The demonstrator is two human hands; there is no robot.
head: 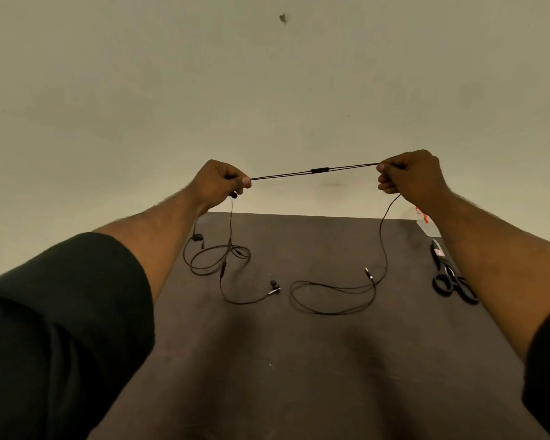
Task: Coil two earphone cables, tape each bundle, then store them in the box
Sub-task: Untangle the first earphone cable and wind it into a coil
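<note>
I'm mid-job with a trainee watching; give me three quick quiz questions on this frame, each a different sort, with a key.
1. True or false: the left hand and right hand pinch the stretched cable taut in the air between them.
2. Which tool lies on the table under the right forearm? A) scissors B) pliers C) stapler
3. Fill in: the second earphone lies loosely ______ on the table, untouched.

Key: 1 true; 2 A; 3 looped. No storage box shows in this view.
</note>
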